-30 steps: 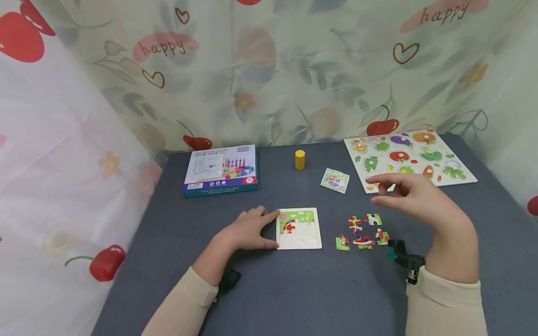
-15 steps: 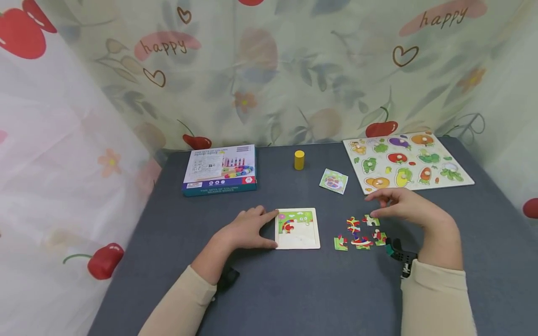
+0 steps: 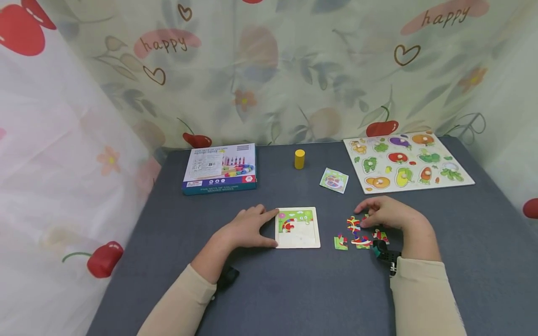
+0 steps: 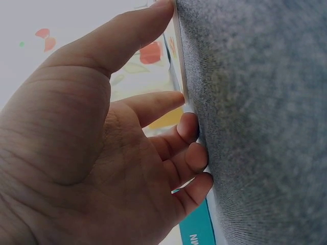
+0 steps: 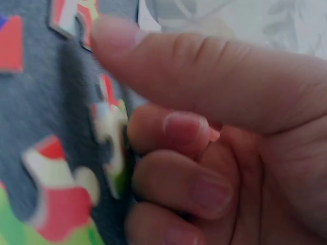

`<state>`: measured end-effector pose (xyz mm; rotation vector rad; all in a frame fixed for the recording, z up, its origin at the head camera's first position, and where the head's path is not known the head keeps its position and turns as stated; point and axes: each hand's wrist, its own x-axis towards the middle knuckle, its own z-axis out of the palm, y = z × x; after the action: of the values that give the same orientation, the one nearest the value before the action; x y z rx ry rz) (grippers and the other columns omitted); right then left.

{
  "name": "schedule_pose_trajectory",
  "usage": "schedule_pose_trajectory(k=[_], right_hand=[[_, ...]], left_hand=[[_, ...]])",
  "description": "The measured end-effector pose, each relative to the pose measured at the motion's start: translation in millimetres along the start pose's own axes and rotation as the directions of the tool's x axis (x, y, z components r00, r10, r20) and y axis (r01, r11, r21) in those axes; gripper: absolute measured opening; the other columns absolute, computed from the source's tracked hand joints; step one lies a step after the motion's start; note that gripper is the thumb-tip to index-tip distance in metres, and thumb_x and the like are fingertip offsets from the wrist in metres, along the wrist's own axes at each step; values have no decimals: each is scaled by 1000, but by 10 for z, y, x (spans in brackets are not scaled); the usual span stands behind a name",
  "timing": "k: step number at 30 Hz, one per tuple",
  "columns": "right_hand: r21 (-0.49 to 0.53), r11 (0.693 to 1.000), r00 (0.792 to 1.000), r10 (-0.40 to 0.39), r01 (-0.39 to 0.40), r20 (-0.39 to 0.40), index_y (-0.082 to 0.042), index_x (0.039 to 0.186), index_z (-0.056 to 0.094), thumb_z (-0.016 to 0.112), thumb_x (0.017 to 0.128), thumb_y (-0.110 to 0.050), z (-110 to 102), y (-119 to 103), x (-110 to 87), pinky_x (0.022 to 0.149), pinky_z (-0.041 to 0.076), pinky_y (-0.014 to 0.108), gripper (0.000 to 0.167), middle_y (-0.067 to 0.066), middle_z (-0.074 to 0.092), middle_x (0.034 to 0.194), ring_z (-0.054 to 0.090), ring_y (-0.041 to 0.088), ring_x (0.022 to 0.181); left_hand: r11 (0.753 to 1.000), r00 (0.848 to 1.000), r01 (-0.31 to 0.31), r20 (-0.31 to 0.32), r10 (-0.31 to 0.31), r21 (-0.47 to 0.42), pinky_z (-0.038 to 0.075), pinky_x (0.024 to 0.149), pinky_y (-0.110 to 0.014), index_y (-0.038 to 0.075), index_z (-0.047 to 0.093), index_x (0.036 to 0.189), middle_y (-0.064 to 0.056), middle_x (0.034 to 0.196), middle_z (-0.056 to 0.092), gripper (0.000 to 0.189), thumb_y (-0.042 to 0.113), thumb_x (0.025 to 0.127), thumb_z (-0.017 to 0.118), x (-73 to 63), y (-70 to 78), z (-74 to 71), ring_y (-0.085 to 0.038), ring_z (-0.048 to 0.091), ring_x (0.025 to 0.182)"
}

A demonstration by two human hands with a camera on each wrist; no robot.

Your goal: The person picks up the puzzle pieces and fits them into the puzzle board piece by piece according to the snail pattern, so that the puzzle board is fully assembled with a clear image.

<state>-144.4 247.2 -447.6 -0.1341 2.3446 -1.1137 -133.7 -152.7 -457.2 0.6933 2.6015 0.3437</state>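
A square wooden puzzle tray [image 3: 297, 245] lies mid-table, with joined pieces along its top and left sides. My left hand [image 3: 248, 227] steadies it, index finger at the upper left corner and thumb at the lower left. The other left fingers [image 4: 196, 158] are loosely bent. To the right lie several loose jigsaw pieces. My right hand [image 3: 386, 217] is over them, thumb and index finger apart beside a red and yellow jigsaw piece [image 3: 353, 224]. In the right wrist view the thumb [image 5: 117, 41] overlaps a jigsaw piece [image 5: 64, 18]. A green-edged piece is partly hidden under this hand.
A boxed bead set [image 3: 220, 170] stands at the back left. Behind the tray are a yellow cylinder [image 3: 299, 159] and a small picture card [image 3: 334, 180]. A vegetable peg board [image 3: 405, 163] lies back right. Another jigsaw piece [image 3: 341, 242] lies near the tray's right.
My right hand has come down and moved left from beside the peg board to the loose jigsaw pieces. My left hand has stayed at the tray.
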Motion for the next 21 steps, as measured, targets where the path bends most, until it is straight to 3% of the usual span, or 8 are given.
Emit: schedule_pose_trajectory(k=[5, 10, 21], right_hand=[[-37, 999, 999, 23, -24, -23, -2, 111, 68, 79, 87, -11, 44, -52, 34, 62, 39, 34, 28, 2, 53, 68, 47, 18, 61], [-37, 999, 999, 33, -35, -33, -3, 102, 71, 77, 91, -13, 63, -75, 42, 68, 44, 36, 16, 2, 59, 76, 52, 20, 70], [-106, 994, 995, -19, 8, -102, -4, 99, 73, 73, 92, -15, 112, -44, 136, 66, 46, 36, 13, 2, 63, 79, 55, 19, 71]], left_hand=[[1000, 1000, 0, 2, 0, 5, 41, 87, -39, 29, 35, 162, -5, 126, 49, 96, 63, 82, 77, 3, 3, -6, -21, 45, 108], [1000, 1000, 8, 7, -8, 3, 42, 88, -40, 29, 35, 162, -5, 127, 50, 96, 63, 82, 77, 3, 15, -17, -21, 46, 109], [1000, 1000, 18, 8, -18, 5, 42, 87, -39, 30, 34, 162, -5, 127, 50, 96, 63, 82, 77, -3, 22, -16, -21, 46, 108]])
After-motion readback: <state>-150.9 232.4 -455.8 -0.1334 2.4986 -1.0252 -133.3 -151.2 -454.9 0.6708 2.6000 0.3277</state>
